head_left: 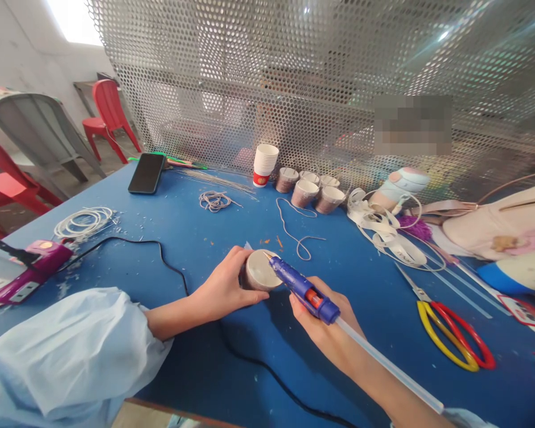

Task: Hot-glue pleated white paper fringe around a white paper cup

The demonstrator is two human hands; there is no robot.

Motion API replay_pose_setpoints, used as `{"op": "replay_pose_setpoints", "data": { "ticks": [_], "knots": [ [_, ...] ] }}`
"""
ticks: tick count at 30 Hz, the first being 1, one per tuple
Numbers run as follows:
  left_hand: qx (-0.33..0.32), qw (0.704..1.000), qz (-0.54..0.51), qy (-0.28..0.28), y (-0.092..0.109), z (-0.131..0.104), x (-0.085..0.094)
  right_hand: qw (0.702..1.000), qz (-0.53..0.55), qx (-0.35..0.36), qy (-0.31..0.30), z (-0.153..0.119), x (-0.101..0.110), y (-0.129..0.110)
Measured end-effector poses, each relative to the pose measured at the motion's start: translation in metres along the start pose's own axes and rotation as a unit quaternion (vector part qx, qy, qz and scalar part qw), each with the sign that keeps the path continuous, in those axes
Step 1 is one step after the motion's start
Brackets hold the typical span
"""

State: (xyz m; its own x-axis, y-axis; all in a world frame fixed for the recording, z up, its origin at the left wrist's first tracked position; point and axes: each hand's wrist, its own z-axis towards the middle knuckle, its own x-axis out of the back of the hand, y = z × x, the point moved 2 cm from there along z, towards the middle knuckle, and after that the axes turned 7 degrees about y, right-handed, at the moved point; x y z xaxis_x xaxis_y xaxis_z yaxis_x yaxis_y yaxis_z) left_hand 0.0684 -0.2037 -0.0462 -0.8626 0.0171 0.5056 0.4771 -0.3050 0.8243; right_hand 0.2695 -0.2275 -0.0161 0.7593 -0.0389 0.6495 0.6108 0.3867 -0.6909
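Note:
A small round cup (262, 270) wrapped in pale cord stands on the blue table, its flat pale end facing up. My left hand (229, 279) is curled round its left side, thumb at the front. In my right hand (323, 321) is a blue hot glue gun (304, 289), its nozzle tip at the right part of the cup's top. A long translucent glue stick (387, 364) sticks out of the gun's back, along my right forearm. My right fingers are partly hidden under the gun. Whether glue is coming out I cannot tell.
Behind stand several wrapped cups (305, 194) and a stack of paper cups (266, 164). Loose cord (214, 201) and a phone (147, 173) lie left of them. Scissors (450, 330) and white ribbon (378, 232) are right. A black cable (267, 371) runs near a purple power strip (38, 270).

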Motion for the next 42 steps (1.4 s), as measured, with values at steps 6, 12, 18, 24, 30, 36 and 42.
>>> {"op": "replay_pose_setpoints", "data": {
  "ticks": [6,12,18,24,30,36,42],
  "knots": [
    [-0.010,1.000,0.000,0.002,0.000,-0.001,-0.001,1.000,-0.005,0.008,-0.015,-0.001,-0.001,-0.001],
    [-0.012,1.000,0.005,-0.002,0.001,-0.002,-0.001,1.000,-0.005,-0.001,-0.021,0.000,0.000,-0.007],
    [-0.008,1.000,0.005,-0.012,0.003,-0.002,-0.001,0.999,-0.019,0.032,-0.004,0.000,-0.003,-0.002],
    [-0.001,1.000,0.002,-0.018,0.005,-0.001,-0.001,0.996,-0.054,0.069,0.013,-0.001,-0.004,-0.001],
    [0.003,1.000,0.002,-0.018,0.004,-0.002,0.000,0.993,-0.078,0.088,0.029,-0.003,-0.005,0.003],
    [-0.006,1.000,0.008,-0.004,0.002,-0.003,-0.003,0.983,-0.116,0.136,0.051,-0.005,-0.006,0.005],
    [-0.005,1.000,0.009,0.008,0.001,-0.003,-0.004,0.976,-0.131,0.164,0.052,-0.006,-0.006,0.004]
  ]
}}
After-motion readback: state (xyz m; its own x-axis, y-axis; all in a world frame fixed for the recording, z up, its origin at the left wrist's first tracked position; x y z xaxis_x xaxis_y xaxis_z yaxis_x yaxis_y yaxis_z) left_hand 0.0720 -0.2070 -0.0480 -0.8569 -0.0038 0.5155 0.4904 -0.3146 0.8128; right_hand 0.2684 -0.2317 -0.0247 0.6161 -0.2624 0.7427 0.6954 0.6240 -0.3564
